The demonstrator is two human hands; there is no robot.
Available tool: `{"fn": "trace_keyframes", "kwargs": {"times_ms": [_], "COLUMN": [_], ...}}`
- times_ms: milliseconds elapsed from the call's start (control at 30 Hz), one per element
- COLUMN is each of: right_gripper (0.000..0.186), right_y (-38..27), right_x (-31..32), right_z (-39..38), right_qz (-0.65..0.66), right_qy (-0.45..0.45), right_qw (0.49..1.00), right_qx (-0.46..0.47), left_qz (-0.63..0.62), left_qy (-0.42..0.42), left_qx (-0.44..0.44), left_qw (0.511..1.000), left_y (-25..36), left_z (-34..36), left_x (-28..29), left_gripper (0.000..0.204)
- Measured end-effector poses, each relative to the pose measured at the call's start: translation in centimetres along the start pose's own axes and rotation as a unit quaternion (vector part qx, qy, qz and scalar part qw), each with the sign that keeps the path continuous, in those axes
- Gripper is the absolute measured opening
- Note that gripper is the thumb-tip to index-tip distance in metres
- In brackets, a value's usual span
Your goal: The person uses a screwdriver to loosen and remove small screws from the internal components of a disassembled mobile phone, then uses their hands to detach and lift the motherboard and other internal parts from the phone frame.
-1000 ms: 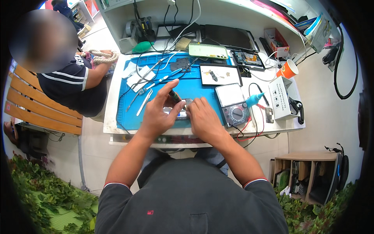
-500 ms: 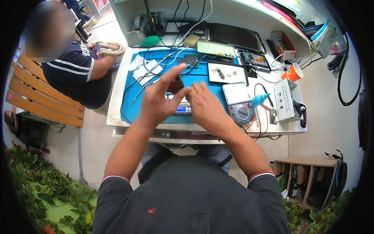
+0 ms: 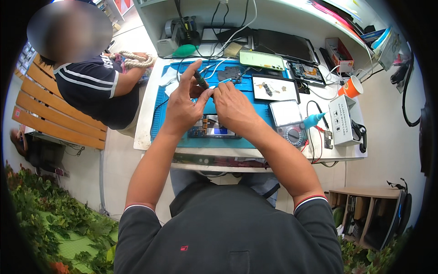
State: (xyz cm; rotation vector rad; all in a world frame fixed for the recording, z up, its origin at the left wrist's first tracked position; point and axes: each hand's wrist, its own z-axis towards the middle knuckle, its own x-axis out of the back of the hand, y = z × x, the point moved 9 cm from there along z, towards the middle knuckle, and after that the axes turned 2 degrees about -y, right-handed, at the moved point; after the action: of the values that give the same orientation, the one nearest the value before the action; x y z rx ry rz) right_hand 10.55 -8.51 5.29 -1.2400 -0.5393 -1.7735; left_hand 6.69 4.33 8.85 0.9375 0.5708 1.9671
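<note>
My left hand [image 3: 183,106] is closed around a slim, dark green-handled screwdriver [image 3: 200,80], which slants between thumb and raised index finger. Against the left thumb tip, my right hand [image 3: 233,106] has its fingers pinched together; anything in them is hidden. Beneath both hands an opened phone [image 3: 212,131] lies on the blue work mat [image 3: 178,142], its silvery battery area and copper-coloured ribbon parts showing. My wrists partly cover it. Just beyond the fingers, a light-blue thin tool [image 3: 224,81] lies near a dark phone part [image 3: 229,74].
Right of the mat are a white tray with small parts [image 3: 276,87], a multimeter [image 3: 293,135], a light-blue bottle [image 3: 315,120] and a white box [image 3: 343,119]. Behind lie a pale green phone panel [image 3: 261,60] and cables. A person [image 3: 91,86] sits at the left.
The view has shifted, so the bench appears further right. Both hands stay together, and more of the opened phone now shows below them.
</note>
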Motion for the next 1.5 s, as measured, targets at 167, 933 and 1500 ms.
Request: {"fn": "trace_keyframes", "kwargs": {"times_ms": [167, 933, 1500], "right_gripper": [0.016, 0.016, 0.077], "right_y": [1.1, 4.5, -0.2], "right_x": [-0.5, -0.2, 0.2], "right_z": [-1.2, -4.1, -3.3], "right_qz": [-0.044, 0.026, 0.149], "right_qy": [-0.004, -0.104, -0.186], "right_qw": [0.998, 0.981, 0.971], "right_qx": [-0.035, -0.162, -0.029], "left_qz": [-0.015, -0.045, 0.267], "left_qy": [-0.006, -0.021, -0.264], "left_qx": [0.016, 0.199, 0.280], "left_qw": [1.000, 0.979, 0.884], "left_y": [-1.4, -1.1, -4.1], "left_z": [0.1, -4.4, -8.4], "left_x": [-1.8, 11.7, 9.4], "left_gripper": [0.086, 0.088, 0.086]}}
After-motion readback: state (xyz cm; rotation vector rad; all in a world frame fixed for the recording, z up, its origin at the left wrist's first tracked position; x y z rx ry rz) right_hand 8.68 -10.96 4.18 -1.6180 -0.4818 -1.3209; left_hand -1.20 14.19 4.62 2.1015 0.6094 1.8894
